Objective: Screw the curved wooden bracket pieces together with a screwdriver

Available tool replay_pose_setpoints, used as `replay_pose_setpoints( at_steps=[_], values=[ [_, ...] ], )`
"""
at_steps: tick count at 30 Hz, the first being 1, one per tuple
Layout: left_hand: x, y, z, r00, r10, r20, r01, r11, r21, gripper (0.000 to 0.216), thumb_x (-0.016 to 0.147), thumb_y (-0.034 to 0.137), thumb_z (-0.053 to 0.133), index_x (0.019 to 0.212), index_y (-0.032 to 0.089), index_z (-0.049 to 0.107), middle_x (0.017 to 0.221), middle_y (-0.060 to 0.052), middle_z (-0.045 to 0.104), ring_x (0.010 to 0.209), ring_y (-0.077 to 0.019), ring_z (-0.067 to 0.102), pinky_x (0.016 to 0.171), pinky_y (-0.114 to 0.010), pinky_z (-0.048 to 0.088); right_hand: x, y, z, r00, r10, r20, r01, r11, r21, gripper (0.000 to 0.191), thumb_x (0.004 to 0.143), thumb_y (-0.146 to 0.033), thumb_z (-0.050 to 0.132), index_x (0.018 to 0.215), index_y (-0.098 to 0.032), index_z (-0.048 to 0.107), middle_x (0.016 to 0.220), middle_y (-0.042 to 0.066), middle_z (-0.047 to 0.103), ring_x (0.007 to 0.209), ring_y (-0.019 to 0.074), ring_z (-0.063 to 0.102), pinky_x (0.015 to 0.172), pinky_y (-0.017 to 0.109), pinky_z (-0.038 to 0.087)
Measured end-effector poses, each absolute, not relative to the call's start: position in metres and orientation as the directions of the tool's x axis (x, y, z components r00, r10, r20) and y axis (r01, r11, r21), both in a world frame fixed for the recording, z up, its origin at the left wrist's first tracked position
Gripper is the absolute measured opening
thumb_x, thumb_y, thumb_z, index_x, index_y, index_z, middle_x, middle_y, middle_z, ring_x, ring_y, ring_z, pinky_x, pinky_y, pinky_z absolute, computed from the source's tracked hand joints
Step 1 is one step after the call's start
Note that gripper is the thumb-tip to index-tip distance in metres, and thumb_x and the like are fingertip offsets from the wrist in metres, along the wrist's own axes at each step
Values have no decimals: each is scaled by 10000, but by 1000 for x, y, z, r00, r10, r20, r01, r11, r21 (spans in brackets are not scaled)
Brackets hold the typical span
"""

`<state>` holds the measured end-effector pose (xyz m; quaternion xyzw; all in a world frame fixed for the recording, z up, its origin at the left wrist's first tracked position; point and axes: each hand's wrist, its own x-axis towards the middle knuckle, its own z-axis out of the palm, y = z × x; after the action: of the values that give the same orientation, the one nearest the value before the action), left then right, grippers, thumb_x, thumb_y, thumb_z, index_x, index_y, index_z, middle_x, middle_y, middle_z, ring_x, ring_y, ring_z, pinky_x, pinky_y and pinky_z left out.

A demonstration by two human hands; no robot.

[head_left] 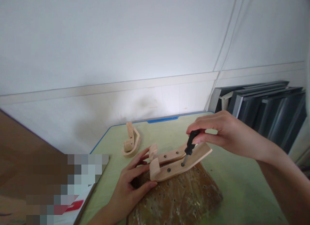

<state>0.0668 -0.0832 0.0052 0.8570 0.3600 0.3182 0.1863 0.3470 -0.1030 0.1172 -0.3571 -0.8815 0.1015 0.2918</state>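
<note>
Two bent, pale wooden pieces (162, 175) lie side by side, each with an upright block at its left end and dark screws along its face. They rest on a brown, pitted block (174, 199) that looks wrapped in clear film or tape. My left hand (132, 178) grips their left ends, thumb at the near edge and fingers on the far side. In my right hand (215, 129) is a black-handled screwdriver (191, 143), pinched by the handle and slightly tilted. Its tip meets a screw (182, 164) in the nearer piece.
Another pair of bent wooden pieces (132, 142) sits farther back on the pale green table (232, 183), which has a blue edge. Behind stands a white wall (145, 40). Dark grey panels (266, 112) lean at the right. A brown board (29, 144) is at the left.
</note>
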Motion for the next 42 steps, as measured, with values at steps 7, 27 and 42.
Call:
replay_pose_setpoints(
  at_steps=[7,27,42],
  values=[
    [67,-82,6,531,741,410,508,-667,545,283,687,276,658,969,251,663,1357,-70,398,1102,-264,514,876,-379,470,344,-104,116,-547,726,416,622,685,-379,131,815,-272,550,826,-148,592,725,0,613,632,87,527,576,193,358],
    [67,-83,7,522,732,437,501,-678,538,266,678,277,665,942,242,676,1344,-72,421,1088,-273,529,868,-385,477,340,-111,116,-485,798,358,773,582,-252,188,847,-371,469,792,-195,505,633,-25,520,572,109,441,526,235,277],
    [66,-84,5,534,731,425,493,-678,546,283,686,265,660,969,248,661,1356,-71,400,1067,-254,540,887,-381,463,348,-110,120,-626,686,371,566,727,-388,243,893,-258,415,1094,-180,526,977,23,618,832,106,558,715,208,380]
  ],
)
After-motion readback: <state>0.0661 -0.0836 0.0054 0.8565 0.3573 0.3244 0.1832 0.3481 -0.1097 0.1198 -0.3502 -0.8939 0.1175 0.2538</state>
